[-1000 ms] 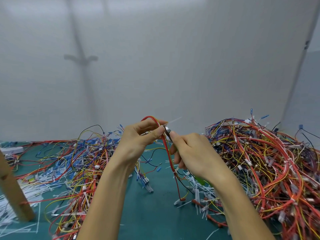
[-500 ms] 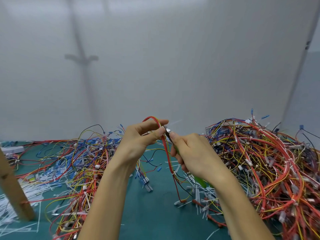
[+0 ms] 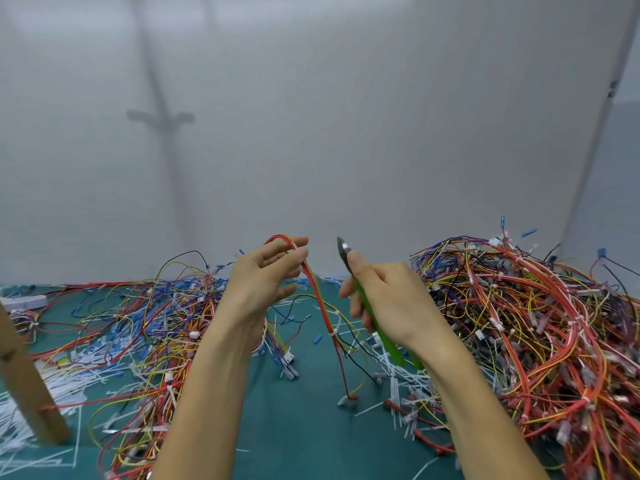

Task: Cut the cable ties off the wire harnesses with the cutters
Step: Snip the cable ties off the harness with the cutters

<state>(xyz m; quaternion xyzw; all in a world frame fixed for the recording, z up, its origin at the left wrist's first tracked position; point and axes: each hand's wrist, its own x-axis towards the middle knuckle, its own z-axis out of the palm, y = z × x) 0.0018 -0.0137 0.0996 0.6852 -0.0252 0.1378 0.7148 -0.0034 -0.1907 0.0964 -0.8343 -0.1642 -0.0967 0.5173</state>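
A tangled heap of multicoloured wire harnesses (image 3: 536, 323) covers the teal table (image 3: 304, 427) at 3 o'clock. The raised left hand (image 3: 263, 285) pinches a looped red-and-yellow wire harness (image 3: 318, 299) in a narrow grip. At its 3 o'clock, the right hand (image 3: 388, 299) has its grip wrapped around green-handled metal cutters (image 3: 391, 344), blades pointing to 12.

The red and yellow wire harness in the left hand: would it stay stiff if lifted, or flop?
Probably floppy: the wire harness arches over the left hand and droops to the mat. Likely light, since fingertips alone hold it.
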